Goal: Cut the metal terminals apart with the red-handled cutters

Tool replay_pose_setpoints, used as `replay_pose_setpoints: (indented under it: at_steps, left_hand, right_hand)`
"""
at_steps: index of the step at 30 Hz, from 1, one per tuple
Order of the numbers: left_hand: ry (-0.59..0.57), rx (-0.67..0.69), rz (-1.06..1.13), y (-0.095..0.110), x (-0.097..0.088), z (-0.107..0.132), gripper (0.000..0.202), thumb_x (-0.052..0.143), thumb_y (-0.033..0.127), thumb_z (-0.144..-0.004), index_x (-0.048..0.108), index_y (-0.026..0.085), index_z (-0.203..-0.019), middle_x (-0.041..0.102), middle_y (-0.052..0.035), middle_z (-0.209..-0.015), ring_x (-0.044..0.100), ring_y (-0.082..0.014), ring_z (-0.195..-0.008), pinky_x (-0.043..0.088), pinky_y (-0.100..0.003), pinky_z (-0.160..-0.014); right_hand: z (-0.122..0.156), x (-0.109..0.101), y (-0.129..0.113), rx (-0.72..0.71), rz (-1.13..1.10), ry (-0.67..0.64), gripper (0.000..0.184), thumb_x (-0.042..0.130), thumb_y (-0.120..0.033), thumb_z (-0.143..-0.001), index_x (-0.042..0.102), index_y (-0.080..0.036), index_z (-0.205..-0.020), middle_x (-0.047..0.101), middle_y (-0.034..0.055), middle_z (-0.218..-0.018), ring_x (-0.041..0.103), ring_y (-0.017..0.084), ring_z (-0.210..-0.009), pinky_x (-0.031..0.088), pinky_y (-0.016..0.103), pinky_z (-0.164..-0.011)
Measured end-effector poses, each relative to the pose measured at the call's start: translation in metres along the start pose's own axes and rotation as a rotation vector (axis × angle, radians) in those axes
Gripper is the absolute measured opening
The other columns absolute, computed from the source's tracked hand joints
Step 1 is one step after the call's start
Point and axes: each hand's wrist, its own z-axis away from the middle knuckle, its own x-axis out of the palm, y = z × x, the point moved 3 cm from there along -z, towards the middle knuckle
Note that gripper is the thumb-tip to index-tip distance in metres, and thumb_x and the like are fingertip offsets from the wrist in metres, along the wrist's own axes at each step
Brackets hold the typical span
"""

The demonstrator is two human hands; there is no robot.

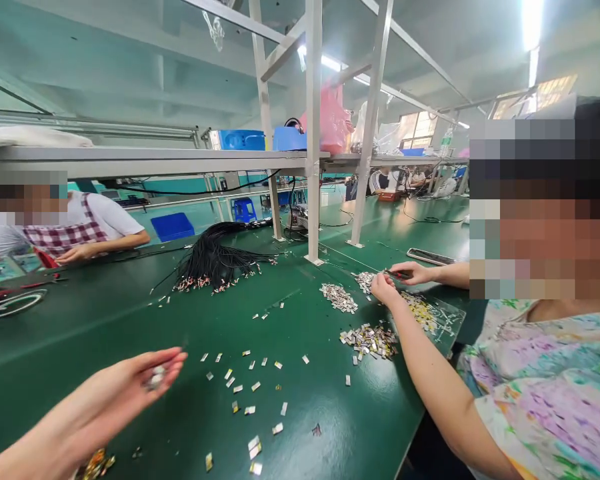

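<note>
Palm upturned, left hand (125, 390) cradles metal pieces (155, 379) on outstretched fingers.

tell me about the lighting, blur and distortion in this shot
Head view: the ceiling lamp blows out top right; a pale sheen lies on the green table; the wide lens splays the white posts; the left hand looks slightly soft.

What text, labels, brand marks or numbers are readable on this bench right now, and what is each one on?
No word, number or sign can be read anywhere in this view.
blue bins on the shelf: no label shows.
pink bag: any print is too blurred to read.
flat device on the green table: nothing legible.
small metal pieces lying in the open left hand: too small to show any marking.
</note>
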Motion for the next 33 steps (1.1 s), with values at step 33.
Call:
replay_pose_setpoints:
  at_steps: [33]
  left_hand:
    - [-0.364, 0.594, -1.247, -0.011, 0.144, -0.048, 0.022, 0.060, 0.032, -0.086, 0.061, 0.013, -0.075, 0.061, 0.0025, -0.069, 0.057, -0.0117, -0.062, 0.049, -0.029, -0.064]
  right_hand:
    - [-0.013, 0.003, -0.049, -0.056, 0.137, -0.250, 0.025, 0.057, -0.031, -0.093, 0.059, -0.018, -0.113, 0.059, 0.0071, -0.117, 0.060, 0.019, -0.099, 0.051, 0.039, -0.085]
